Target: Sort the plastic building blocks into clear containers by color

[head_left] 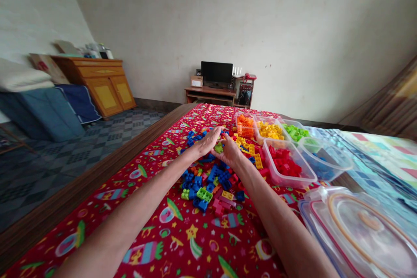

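Both my hands meet over a loose pile of mixed toy building bricks (213, 173) on a red patterned cloth (146, 208). My left hand (208, 141) is stretched out, fingers extended towards the right hand, above the blue bricks at the far side of the pile. My right hand (230, 153) curls its thumb and fingers around light green building bricks (219, 147). Its fingertips are close to the left ones; whether they touch is unclear. Yellow bricks (258, 160) lie just right of the right hand. Nearer me are a green brick (204, 194) and pink bricks (220, 204).
Clear containers stand at the right: orange bricks (245, 126), yellow bricks (270, 130), green bricks (296, 132), red bricks (285, 161) and blue bricks (321, 167) are inside. Stacked clear lids (368, 230) lie front right. A monitor (216, 72) stands beyond the bed.
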`<action>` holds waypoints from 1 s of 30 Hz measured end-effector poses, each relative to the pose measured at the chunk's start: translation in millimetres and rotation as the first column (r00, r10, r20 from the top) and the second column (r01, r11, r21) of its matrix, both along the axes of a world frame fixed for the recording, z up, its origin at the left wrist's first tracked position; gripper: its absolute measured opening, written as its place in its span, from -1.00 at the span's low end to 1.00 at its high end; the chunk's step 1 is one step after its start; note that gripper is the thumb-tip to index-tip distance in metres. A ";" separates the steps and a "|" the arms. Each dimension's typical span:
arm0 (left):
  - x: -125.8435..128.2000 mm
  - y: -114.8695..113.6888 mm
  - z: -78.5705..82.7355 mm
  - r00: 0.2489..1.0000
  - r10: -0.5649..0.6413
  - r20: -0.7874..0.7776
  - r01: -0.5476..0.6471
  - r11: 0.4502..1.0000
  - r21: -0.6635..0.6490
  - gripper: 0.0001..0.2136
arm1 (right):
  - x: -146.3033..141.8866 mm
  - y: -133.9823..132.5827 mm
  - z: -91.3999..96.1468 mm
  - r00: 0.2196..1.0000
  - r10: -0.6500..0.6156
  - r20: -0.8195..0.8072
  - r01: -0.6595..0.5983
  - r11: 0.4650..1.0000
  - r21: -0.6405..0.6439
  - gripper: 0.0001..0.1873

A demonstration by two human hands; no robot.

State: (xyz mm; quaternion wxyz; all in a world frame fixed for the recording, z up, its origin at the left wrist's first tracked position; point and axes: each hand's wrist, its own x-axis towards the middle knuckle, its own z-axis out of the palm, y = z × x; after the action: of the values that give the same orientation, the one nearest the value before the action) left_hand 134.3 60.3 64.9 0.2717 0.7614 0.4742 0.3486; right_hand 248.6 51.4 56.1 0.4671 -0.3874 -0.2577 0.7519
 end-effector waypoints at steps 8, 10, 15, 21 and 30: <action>-4.4 -0.8 6.7 0.993 0.016 0.117 -0.015 1.000 -0.010 -0.45 | 4.6 1.2 -0.3 0.994 -0.027 -0.104 0.029 0.999 0.020 -0.81; -11.8 2.5 11.9 0.985 0.065 0.157 -0.066 0.998 0.006 -0.44 | 4.8 0.6 -0.6 0.992 -0.036 -0.118 0.039 0.999 0.024 -0.86; -22.3 10.1 16.2 0.968 0.119 0.222 -0.119 0.993 -0.014 -0.40 | 6.2 -1.7 -0.9 0.995 -0.070 -0.067 0.079 0.986 0.144 -0.86; -24.4 7.6 15.4 0.985 0.095 0.142 -0.107 0.991 0.077 -0.51 | 32.6 10.3 50.0 0.982 -0.184 0.050 0.137 0.865 0.483 -0.74; -32.7 12.0 18.9 0.992 0.127 0.016 -0.128 0.985 0.117 -0.59 | 172.6 61.9 117.8 0.410 -0.455 0.790 -0.119 0.833 0.541 -0.78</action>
State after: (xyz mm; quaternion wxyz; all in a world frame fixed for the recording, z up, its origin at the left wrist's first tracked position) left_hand 101.6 72.3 83.7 0.2053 0.7428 0.4995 0.3959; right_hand 421.1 113.4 173.9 0.4179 -0.6099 -0.6155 0.2731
